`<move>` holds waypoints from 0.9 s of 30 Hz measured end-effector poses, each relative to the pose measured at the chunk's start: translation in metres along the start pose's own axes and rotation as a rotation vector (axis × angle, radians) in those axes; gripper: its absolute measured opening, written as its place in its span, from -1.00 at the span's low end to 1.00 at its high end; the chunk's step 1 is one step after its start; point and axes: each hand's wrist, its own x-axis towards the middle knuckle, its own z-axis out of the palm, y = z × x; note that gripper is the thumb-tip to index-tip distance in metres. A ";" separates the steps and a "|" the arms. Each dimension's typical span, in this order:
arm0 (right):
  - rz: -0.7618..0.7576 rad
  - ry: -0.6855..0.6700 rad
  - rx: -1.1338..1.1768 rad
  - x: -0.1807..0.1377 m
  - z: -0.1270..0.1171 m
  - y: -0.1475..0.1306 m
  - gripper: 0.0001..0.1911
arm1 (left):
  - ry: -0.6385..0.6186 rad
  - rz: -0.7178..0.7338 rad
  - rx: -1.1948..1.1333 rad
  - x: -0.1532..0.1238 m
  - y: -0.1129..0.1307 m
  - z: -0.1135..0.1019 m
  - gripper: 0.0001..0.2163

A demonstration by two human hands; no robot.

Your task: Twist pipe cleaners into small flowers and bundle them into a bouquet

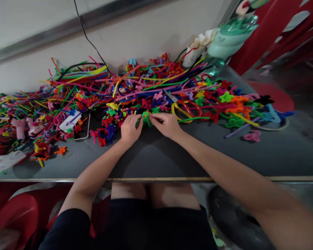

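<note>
Between my two hands is a green pipe-cleaner flower [145,119], held just above the dark table top. My left hand [130,128] pinches its left side, fingers closed. From the other side, the thumb and fingertips of my right hand [167,124] close on its right edge. A long green pipe cleaner [195,119] lies just right of my right hand. Behind that hand rest scissors [187,110] with red and yellow handles. Small red and blue pipe-cleaner pieces [108,131] sit left of my left hand.
Heaps of coloured pipe cleaners [94,86] cover the back of the table [156,159]. A green plastic bottle [225,41] and a white cup [193,55] stand at the back right. A phone-like frame [86,133] lies left. A black cable [87,36] hangs along the wall.
</note>
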 end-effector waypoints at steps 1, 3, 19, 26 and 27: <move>0.026 0.000 0.010 0.000 -0.001 0.000 -0.74 | -0.008 -0.014 -0.027 0.000 -0.001 0.000 -0.88; 0.055 -0.010 0.042 -0.002 -0.001 -0.001 -0.72 | -0.051 -0.053 -0.109 -0.001 -0.001 0.000 -0.86; 0.181 -0.112 0.305 0.000 0.000 -0.010 -0.59 | -0.146 0.080 -0.088 -0.001 -0.004 0.002 -0.76; 0.113 -0.051 0.175 -0.004 0.000 -0.014 -0.76 | -0.204 0.063 0.042 -0.005 -0.007 0.007 -0.76; 0.112 -0.037 0.170 -0.004 0.000 -0.013 -0.77 | -0.208 0.081 0.056 -0.005 -0.007 0.007 -0.75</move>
